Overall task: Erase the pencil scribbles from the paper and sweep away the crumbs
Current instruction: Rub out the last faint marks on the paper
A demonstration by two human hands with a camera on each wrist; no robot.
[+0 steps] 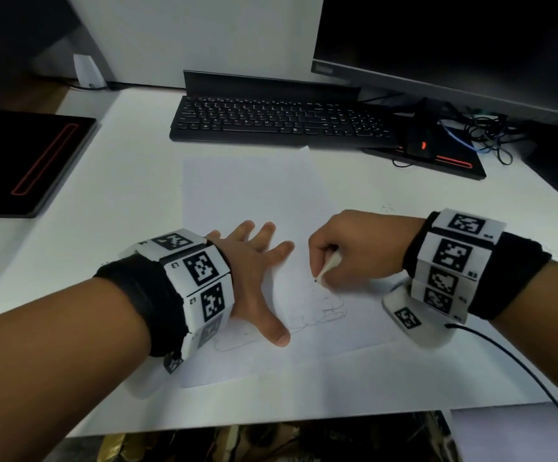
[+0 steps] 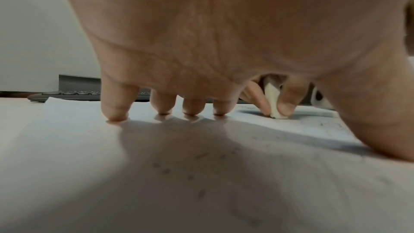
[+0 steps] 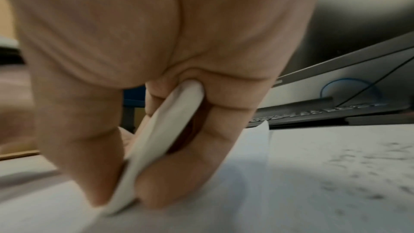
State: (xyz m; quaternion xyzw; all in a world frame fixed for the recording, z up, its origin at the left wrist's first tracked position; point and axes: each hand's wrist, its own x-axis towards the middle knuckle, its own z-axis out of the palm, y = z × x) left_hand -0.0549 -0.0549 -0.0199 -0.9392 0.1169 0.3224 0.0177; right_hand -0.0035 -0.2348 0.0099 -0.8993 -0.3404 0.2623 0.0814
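From the head view, a white paper [image 1: 254,201] lies flat on the white surface [image 1: 131,181], just in front of a black keyboard [image 1: 281,123]. The left hand [image 1: 251,281] lies flat on the paper with fingers spread and thumb out, its grip holding nothing. The right hand [image 1: 354,248] pinches a white eraser [image 1: 329,266] between thumb and fingers, tip down on the paper. Faint pencil scribbles [image 1: 321,311] run just below the eraser tip, between the two hands, and another loop shows beside the left wrist. A dark monitor [image 1: 454,45] stands at the far right with cables [image 1: 484,138] under it, and a black pad [image 1: 27,158] with a red outline lies at the left. In the left wrist view, the left fingertips [image 2: 115,114] press straight down on the paper [image 2: 67,130], spread apart; small dark crumbs [image 2: 201,156] dot the sheet under the palm. Beyond them the right hand [image 2: 286,98] holds the eraser [image 2: 274,98] with its tip touching the sheet. In the right wrist view, thumb and fingers [image 3: 174,174] are pressed on both flat sides of the eraser [image 3: 165,125], which is tilted with its lower end on the paper [image 3: 291,174]. Blurred grey crumbs [image 3: 369,183] are scattered to the right.
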